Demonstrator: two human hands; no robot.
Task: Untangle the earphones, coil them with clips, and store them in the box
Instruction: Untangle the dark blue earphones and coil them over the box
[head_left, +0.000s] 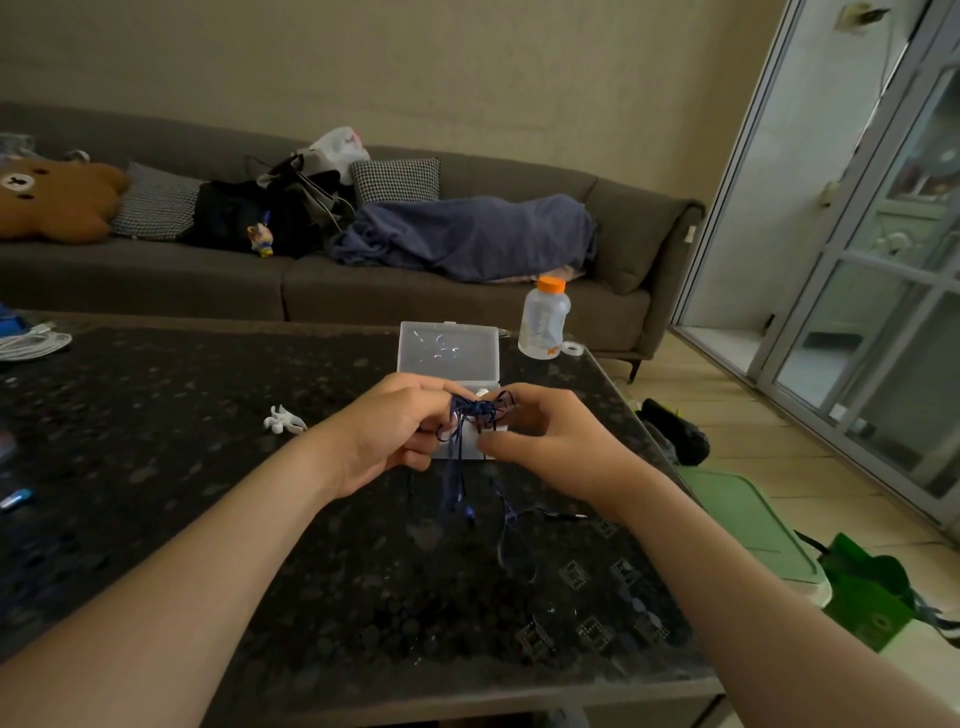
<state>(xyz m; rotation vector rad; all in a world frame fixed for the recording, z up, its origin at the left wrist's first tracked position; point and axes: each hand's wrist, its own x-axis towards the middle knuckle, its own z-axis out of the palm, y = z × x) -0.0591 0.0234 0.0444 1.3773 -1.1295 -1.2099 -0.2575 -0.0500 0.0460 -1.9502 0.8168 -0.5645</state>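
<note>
free: table (182, 467) front and left | obstacles: box (449, 349), bottle (543, 323) at back; clip (283, 420) left

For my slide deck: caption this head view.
The left hand and right hand pinch a tangled dark blue earphone cable over a dark speckled table, open clear plastic box behind.

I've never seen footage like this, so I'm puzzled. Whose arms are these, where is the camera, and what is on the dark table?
There is no machine here. A person works with bare hands, filmed by one wide-angle camera worn on the head, looking forward and down. The left hand and right hand both pinch tangled dark blue earphones, whose loose ends hang down to the table. Just behind the hands stands a clear plastic box with its lid up. White clips lie to the left, and an orange-capped bottle stands near the far edge.
</note>
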